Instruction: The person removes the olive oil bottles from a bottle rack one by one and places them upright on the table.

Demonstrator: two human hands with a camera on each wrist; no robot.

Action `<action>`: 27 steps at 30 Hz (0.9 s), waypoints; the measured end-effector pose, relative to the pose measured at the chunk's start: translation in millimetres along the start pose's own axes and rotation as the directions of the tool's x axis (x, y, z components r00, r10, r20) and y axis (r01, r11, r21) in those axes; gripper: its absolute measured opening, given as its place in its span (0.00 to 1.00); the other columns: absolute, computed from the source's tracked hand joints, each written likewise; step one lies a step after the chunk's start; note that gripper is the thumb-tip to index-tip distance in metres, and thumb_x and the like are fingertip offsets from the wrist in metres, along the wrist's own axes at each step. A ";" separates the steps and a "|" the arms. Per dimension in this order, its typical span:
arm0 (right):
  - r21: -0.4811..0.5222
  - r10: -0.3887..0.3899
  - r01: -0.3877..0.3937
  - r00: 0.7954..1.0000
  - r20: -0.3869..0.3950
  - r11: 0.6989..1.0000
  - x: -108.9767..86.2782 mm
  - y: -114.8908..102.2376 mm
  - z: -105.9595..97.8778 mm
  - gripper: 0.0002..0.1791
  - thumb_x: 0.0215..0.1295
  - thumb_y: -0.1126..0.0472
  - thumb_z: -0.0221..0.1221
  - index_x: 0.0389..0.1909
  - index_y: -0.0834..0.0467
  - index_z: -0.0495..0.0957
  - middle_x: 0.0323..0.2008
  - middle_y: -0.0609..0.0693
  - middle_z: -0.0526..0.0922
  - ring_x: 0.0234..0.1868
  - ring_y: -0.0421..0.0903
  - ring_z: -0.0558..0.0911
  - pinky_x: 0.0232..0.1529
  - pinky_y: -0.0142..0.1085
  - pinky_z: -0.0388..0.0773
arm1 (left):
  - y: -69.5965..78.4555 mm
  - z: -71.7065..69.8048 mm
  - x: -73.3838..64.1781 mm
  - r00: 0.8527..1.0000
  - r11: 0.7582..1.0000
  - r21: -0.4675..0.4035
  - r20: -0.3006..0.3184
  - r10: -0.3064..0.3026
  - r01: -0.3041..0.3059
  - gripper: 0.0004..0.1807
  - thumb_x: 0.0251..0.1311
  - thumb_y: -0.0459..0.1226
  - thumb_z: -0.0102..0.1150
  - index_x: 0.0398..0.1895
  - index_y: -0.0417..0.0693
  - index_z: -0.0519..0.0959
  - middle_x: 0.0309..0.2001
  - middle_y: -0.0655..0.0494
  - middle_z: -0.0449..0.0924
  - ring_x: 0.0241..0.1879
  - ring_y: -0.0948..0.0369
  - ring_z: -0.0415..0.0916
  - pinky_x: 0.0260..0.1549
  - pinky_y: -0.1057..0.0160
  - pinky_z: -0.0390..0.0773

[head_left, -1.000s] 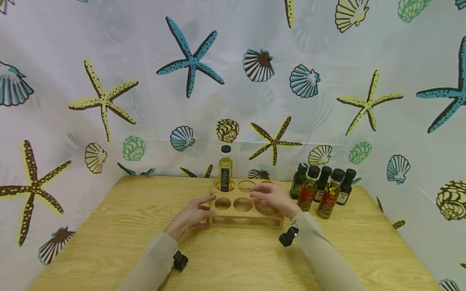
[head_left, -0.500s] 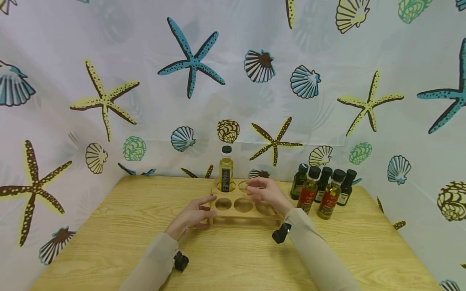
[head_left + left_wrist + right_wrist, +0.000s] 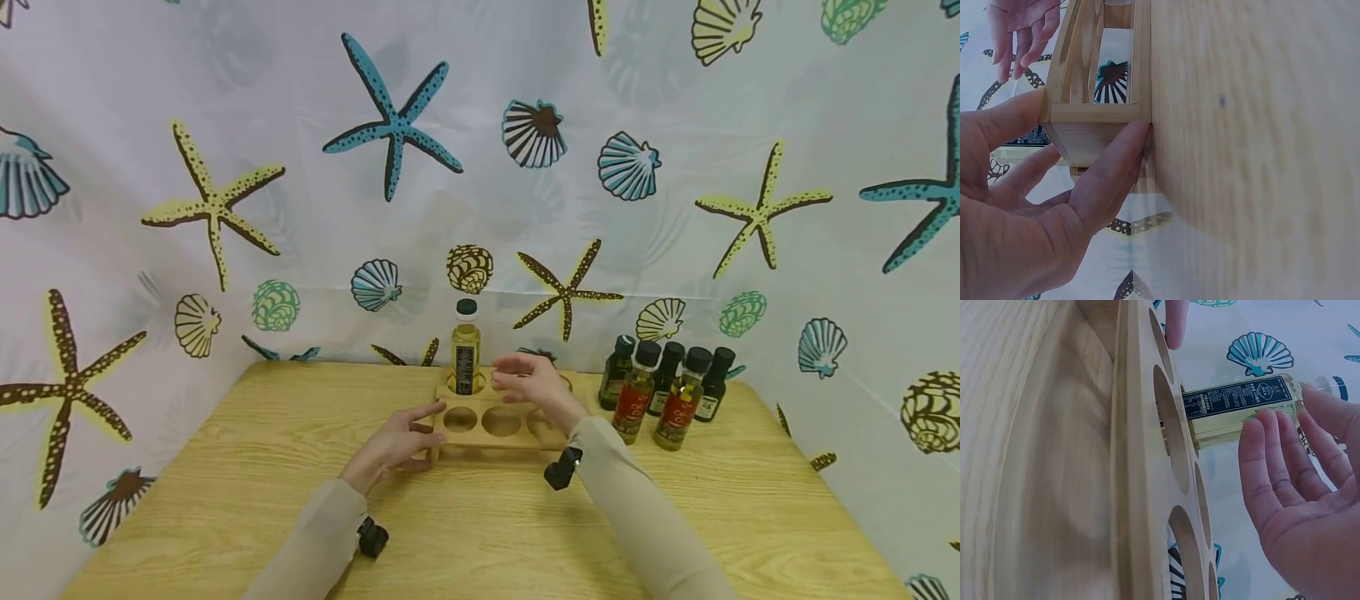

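Observation:
On the wooden rack (image 3: 472,439), a board with several round holes, a clear bottle of yellow oil (image 3: 465,342) stands upright in the back left hole. It has a dark cap and a black label. My left hand (image 3: 393,442) holds the rack's left end, the thumb and fingers against its edges; the left wrist view shows this end (image 3: 1094,114) up close. Over the rack's back row, right of the oil bottle, hovers my right hand (image 3: 536,387). In the right wrist view its fingers (image 3: 1263,450) are loosely bent, holding nothing, near the bottle's upper part (image 3: 1241,400).
Right of the rack several capped bottles stand grouped: two with red labels (image 3: 632,404) in front, dark green ones (image 3: 616,371) behind. A wood-grain table (image 3: 480,533) carries everything. Behind hangs a white curtain (image 3: 465,225) printed with starfish and shells.
My right hand has moved left over the rack's back row toward the oil bottle. The left hand, rack and bottles keep their places.

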State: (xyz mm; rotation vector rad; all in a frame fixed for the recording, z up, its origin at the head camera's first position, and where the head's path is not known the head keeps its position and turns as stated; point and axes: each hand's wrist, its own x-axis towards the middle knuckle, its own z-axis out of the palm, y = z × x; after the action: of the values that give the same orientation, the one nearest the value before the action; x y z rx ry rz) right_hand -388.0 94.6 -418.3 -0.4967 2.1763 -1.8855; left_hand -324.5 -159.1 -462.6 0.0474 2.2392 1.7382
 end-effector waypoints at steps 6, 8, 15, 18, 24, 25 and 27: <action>0.005 -0.008 0.008 1.000 -0.016 1.000 9.8 -2.3 4.5 0.21 0.68 0.60 0.61 0.60 0.58 0.76 0.57 0.60 0.78 0.60 0.62 0.76 0.57 0.50 0.79 | -1.4 0.1 1.1 1.000 1.000 -0.009 0.000 -0.002 0.002 0.35 0.65 0.35 0.61 0.74 0.61 0.63 0.70 0.33 0.60 0.63 0.43 0.70 0.44 0.49 0.84; 0.017 -0.009 0.009 1.000 -0.022 1.000 13.9 -3.3 6.0 0.21 0.69 0.60 0.60 0.61 0.59 0.75 0.59 0.61 0.77 0.62 0.63 0.75 0.59 0.52 0.76 | -2.1 -0.1 2.1 1.000 1.000 -0.010 0.004 -0.002 0.003 0.35 0.65 0.35 0.61 0.75 0.61 0.62 0.70 0.32 0.59 0.63 0.43 0.70 0.44 0.49 0.84; 0.010 -0.025 0.026 0.999 -0.047 1.000 23.7 -12.0 13.4 0.24 0.69 0.59 0.61 0.64 0.58 0.72 0.62 0.61 0.74 0.63 0.60 0.75 0.63 0.53 0.73 | -1.9 -2.2 2.9 1.000 1.000 0.016 0.002 0.007 -0.007 0.34 0.66 0.35 0.60 0.75 0.60 0.62 0.69 0.32 0.61 0.62 0.45 0.72 0.43 0.51 0.84; 0.028 -0.031 0.032 0.998 -0.061 0.999 27.2 -14.7 16.6 0.25 0.69 0.59 0.61 0.65 0.58 0.72 0.63 0.61 0.72 0.63 0.60 0.74 0.65 0.53 0.71 | -1.6 -2.8 2.3 1.000 1.000 0.018 0.004 0.009 -0.009 0.34 0.66 0.35 0.60 0.75 0.60 0.62 0.69 0.33 0.61 0.62 0.45 0.72 0.43 0.51 0.84; 0.074 -0.015 0.022 0.996 -0.084 0.997 35.7 -15.4 20.7 0.23 0.68 0.59 0.61 0.63 0.54 0.72 0.64 0.57 0.71 0.63 0.57 0.75 0.66 0.53 0.70 | -2.2 -2.0 2.3 1.000 1.000 0.012 -0.002 0.003 -0.003 0.34 0.66 0.35 0.60 0.75 0.60 0.62 0.69 0.33 0.61 0.61 0.46 0.73 0.44 0.51 0.84; 0.077 -0.013 0.020 0.996 -0.088 0.997 36.6 -15.3 21.3 0.23 0.68 0.59 0.62 0.63 0.54 0.72 0.64 0.57 0.71 0.63 0.56 0.75 0.66 0.52 0.70 | -2.5 -1.7 2.6 1.000 1.000 0.009 -0.003 0.003 -0.003 0.34 0.66 0.35 0.60 0.75 0.60 0.63 0.69 0.33 0.61 0.61 0.46 0.73 0.44 0.51 0.84; 0.085 -0.011 0.019 0.996 -0.093 0.996 39.1 -14.5 22.1 0.24 0.68 0.59 0.62 0.64 0.54 0.72 0.64 0.57 0.71 0.63 0.55 0.75 0.66 0.51 0.70 | -3.1 -1.1 3.0 1.000 1.000 0.012 0.001 0.007 -0.007 0.34 0.66 0.35 0.60 0.75 0.59 0.63 0.69 0.32 0.61 0.61 0.46 0.73 0.43 0.51 0.84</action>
State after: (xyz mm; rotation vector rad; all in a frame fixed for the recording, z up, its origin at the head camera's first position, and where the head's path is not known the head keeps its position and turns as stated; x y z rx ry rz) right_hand -413.9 57.4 -405.3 -0.4189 2.1418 -2.0385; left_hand -327.2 -160.4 -466.0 0.0594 2.2517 1.7279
